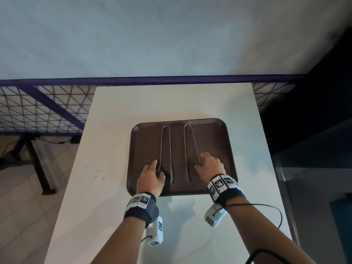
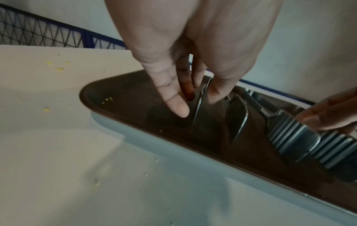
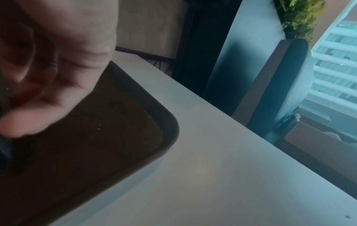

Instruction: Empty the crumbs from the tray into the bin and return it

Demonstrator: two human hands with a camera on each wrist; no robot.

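Observation:
A dark brown tray [image 1: 219,141] lies flat on the white table [image 1: 118,111], with two metal tongs side by side on it. My left hand [image 1: 159,168] pinches the near end of the left tongs [image 1: 166,141] between thumb and fingers; the left wrist view shows that arm [image 2: 199,104] between them. My right hand [image 1: 200,161] curls over the outer arm of the right tongs [image 1: 190,141], its fingers on the ridged tip [image 2: 289,134]. Small yellow crumbs [image 2: 108,99] dot the tray [image 2: 135,99]. The right wrist view shows only blurred fingers above the tray corner [image 3: 115,137].
Yellow crumbs [image 1: 99,175] lie on the table left of the tray. A purple-framed wire mesh partition [image 1: 47,107] runs behind the table. A glass panel [image 1: 304,168] stands at the right edge. A cardboard box [image 3: 318,137] sits on the floor to the right.

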